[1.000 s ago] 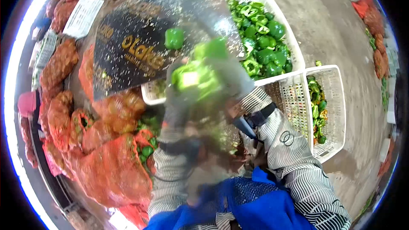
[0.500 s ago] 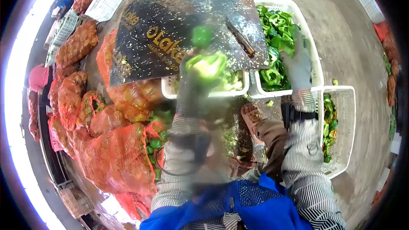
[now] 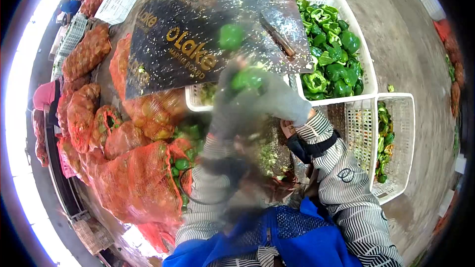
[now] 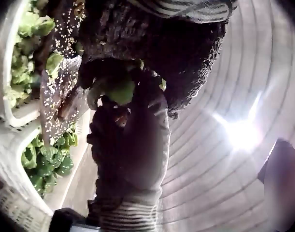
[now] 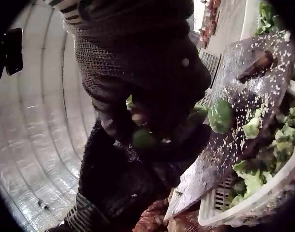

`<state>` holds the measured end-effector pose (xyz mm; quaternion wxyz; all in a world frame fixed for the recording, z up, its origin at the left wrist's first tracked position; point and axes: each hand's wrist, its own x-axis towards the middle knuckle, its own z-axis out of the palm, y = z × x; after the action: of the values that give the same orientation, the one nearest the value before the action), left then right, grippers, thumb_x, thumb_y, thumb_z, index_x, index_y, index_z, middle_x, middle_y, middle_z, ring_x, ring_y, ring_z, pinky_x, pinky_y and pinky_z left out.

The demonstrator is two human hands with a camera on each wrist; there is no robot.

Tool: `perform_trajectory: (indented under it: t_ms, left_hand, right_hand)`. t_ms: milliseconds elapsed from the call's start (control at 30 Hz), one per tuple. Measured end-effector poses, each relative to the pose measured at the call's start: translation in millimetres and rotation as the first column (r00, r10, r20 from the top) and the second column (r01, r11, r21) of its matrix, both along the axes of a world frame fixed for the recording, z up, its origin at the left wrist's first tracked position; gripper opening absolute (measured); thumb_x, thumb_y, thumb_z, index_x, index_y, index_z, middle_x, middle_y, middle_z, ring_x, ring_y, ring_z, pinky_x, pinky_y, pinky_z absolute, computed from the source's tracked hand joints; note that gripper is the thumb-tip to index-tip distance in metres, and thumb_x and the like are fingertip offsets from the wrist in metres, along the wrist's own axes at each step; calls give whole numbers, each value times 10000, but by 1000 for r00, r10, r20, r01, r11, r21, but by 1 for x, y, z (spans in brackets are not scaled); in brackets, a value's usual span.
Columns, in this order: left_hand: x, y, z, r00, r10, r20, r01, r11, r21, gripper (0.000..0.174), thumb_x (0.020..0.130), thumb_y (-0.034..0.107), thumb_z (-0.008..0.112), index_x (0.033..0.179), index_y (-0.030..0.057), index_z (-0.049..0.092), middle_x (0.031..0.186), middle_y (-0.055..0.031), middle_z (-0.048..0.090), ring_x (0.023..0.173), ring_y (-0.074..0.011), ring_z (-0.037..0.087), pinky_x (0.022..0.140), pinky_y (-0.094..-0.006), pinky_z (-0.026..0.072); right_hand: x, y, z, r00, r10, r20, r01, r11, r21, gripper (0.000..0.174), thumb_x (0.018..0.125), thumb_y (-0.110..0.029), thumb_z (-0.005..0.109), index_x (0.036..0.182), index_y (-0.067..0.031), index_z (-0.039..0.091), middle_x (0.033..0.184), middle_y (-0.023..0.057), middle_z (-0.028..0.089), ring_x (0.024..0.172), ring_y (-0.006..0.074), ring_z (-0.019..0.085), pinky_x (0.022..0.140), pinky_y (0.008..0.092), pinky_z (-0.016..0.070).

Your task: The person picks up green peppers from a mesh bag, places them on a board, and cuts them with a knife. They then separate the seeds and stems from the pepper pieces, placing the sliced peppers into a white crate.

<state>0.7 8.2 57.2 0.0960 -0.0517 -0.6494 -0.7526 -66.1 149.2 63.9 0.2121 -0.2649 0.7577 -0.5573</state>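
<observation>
Both grey-gloved hands meet at the near edge of the black board (image 3: 173,20). A green pepper (image 3: 247,78) sits between them, gripped by my left hand (image 3: 228,96) with my right hand's (image 3: 284,98) fingers curled round its other side. In the left wrist view, the pepper (image 4: 121,92) is partly hidden between the left hand (image 4: 152,48) above and the right hand (image 4: 130,145) below. The right wrist view shows the right hand (image 5: 137,67) over dark green pepper parts (image 5: 143,138). Another whole pepper (image 3: 231,37) and a knife (image 3: 277,34) lie on the board.
Right of the board, a white crate (image 3: 368,64) holds cut green peppers; another crate (image 3: 408,143) stands nearer. A crate (image 3: 192,100) of pale scraps sits partly under the board. Red mesh sacks (image 3: 133,183) fill the left side.
From over the pepper crate, my right hand has come back to my left hand. The pale, cut pepper pieces seen at my left hand are replaced by a darker green pepper.
</observation>
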Motion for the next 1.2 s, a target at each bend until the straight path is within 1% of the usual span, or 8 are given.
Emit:
perform_trajectory:
  t_ms: [400,433,467,667,733,900,967,1200]
  left_hand:
    - [9,-26,-38,910,187,369,-367,777,512,264,992,134,551,1244,56,537,1121,-58,624,1028,-155,611,875,-278,526]
    - [-5,-55,-54,832,-124,541,-514,196,835,259,1015,183,509,1241,61,547,1109,-63,635,1048,-185,616,895,-308,529]
    - [0,-50,-67,962,7,274,-196,718,669,286,1026,237,484,1247,65,545,1082,-68,639,1022,-195,624,870,-331,543]
    - [8,-32,-32,972,0,237,-151,771,619,436,994,339,544,1343,88,480,1133,-56,618,1013,-187,617,858,-322,543]
    - [7,-47,-58,951,137,278,-159,985,60,523,969,380,573,1386,90,445,1204,-63,591,1073,-186,596,904,-316,521]
    - [11,-40,-28,915,-14,404,-125,940,317,422,1038,271,406,1369,11,439,1249,-121,564,1053,-211,609,881,-311,536]
    - [8,-46,-44,972,49,230,-31,996,-82,393,1034,221,392,1360,8,445,1252,-132,562,1056,-213,609,884,-313,537]
    - [17,-29,-27,946,114,-303,-312,573,-758,383,912,78,543,1289,28,504,1176,-148,596,1080,-278,604,911,-377,510]
  right_hand:
    - [37,-35,-22,959,11,-282,28,991,132,576,775,-161,687,1271,39,476,1228,246,545,1137,381,554,997,418,445]
    - [40,-37,-24,943,-22,-332,49,996,75,601,773,-157,697,1292,35,462,1263,251,528,1168,383,537,1020,418,432]
    - [42,-39,-25,924,-61,-378,72,997,16,628,771,-153,706,1314,31,449,1297,257,510,1200,385,520,1042,419,419]
    - [33,-39,-8,996,-42,-77,34,994,-104,649,786,-219,710,1329,33,459,1360,257,467,1259,378,477,1089,403,381]
    - [25,-36,4,978,207,37,-210,953,219,542,807,-250,699,1237,41,545,1302,255,526,1188,365,536,1022,409,433]
    - [28,-32,-4,882,172,-438,-150,985,85,423,841,-261,698,1113,49,609,1024,210,665,964,307,642,835,432,497]
    - [34,-32,17,909,21,416,20,995,-95,366,857,-213,692,1104,49,625,944,162,668,853,211,636,745,354,519]
    - [45,-39,-6,878,-107,466,307,873,-378,279,876,-86,615,1121,44,642,935,101,655,829,149,588,742,276,495]
